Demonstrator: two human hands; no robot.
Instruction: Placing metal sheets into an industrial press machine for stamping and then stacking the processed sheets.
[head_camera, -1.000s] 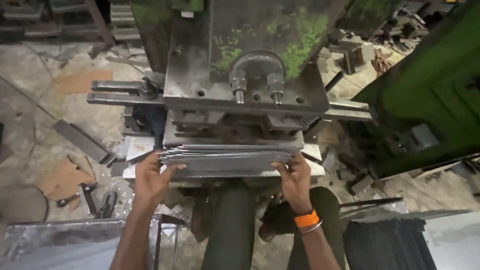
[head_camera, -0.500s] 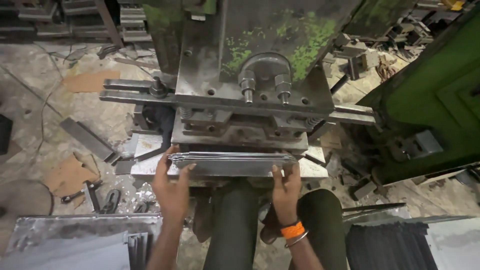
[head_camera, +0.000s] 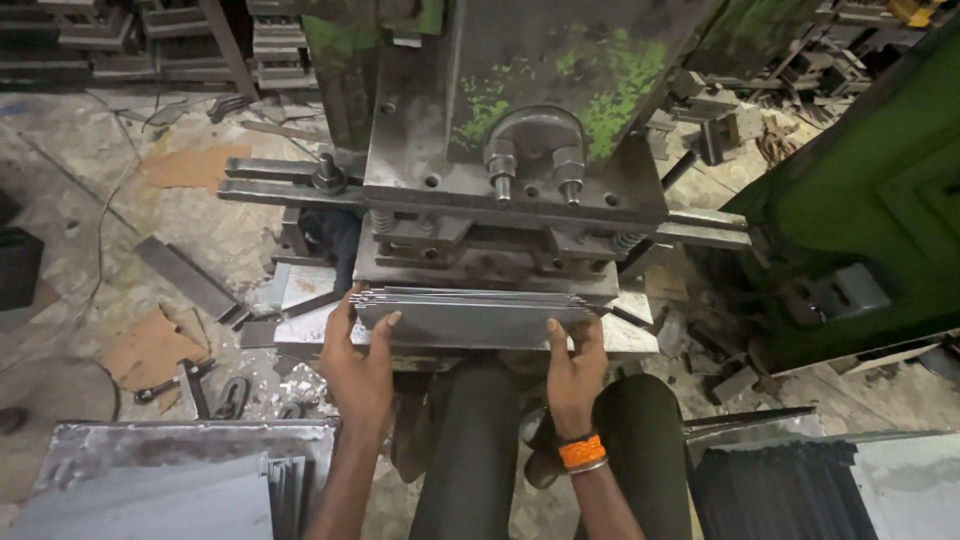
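Head view: left hand (head_camera: 358, 372) and right hand (head_camera: 574, 372) each grip the sheet stack (head_camera: 468, 315) ends.

dim, even workshop light; sharp centre, warped edges.

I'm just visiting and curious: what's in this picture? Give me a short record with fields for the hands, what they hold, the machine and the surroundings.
Left hand: left hand grips the left end of the stack of metal sheets
Right hand: right hand, with an orange wristband, grips the right end
Stack: thin grey sheets, lying flat at the front of the press
Machine: grey-green press with two bolts on top
Surroundings: more sheets on a metal table lower left; scraps on the floor
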